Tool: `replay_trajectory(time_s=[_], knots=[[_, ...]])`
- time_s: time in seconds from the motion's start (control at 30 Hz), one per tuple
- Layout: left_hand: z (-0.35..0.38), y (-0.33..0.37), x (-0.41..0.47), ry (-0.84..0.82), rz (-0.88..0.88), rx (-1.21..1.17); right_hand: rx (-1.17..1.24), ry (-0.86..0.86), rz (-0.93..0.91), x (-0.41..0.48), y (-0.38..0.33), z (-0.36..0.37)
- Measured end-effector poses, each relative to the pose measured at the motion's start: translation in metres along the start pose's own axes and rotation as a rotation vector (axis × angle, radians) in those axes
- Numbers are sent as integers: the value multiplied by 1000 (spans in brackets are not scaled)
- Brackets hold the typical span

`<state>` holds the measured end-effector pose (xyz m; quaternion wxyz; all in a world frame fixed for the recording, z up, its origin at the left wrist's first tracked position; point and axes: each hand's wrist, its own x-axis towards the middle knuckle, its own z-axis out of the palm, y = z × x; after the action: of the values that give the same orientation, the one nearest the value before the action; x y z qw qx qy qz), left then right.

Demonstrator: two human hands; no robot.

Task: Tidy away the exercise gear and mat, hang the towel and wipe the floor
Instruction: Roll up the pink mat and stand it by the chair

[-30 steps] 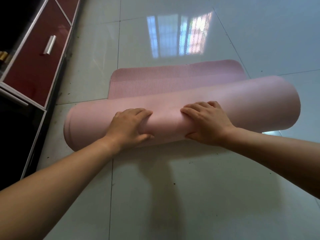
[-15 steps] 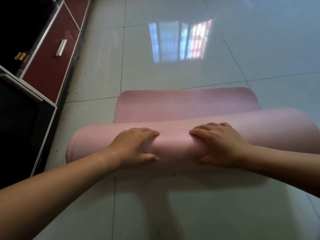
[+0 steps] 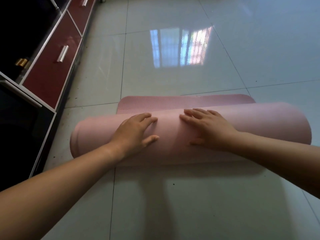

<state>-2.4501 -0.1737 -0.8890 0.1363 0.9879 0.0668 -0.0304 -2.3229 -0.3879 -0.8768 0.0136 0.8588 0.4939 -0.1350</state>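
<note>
A pink exercise mat lies on the tiled floor as a thick roll running left to right. A short ribbed strip of the mat is still flat on the floor just beyond the roll. My left hand rests flat on top of the roll, left of its middle, fingers spread. My right hand presses on the roll just right of the middle, fingers also spread and pointing away from me. Neither hand wraps around the roll.
A low cabinet with dark red drawer fronts and metal handles runs along the left edge, close to the roll's left end. Glossy pale floor tiles stretch ahead and to the right, with a window reflection.
The roll has moved forward and grown thicker, leaving a shorter flat strip. Both hands went from curled grips on the roll to flat open palms on its top.
</note>
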Motion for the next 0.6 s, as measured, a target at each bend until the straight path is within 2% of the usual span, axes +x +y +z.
replay_trajectory(time_s=[0.17,0.37,0.5,0.6], knots=[[1,0,6,-28,-7,86,48,118,57,11,3,-2],[-2,-9,29,-91,-56,66,-65,44,-45,11,-8,9],[-4,-10,40,26,-56,0,-52,37,-35,32,3,5],[0,-11,37,47,-33,5,47,84,18,50,14,-5]])
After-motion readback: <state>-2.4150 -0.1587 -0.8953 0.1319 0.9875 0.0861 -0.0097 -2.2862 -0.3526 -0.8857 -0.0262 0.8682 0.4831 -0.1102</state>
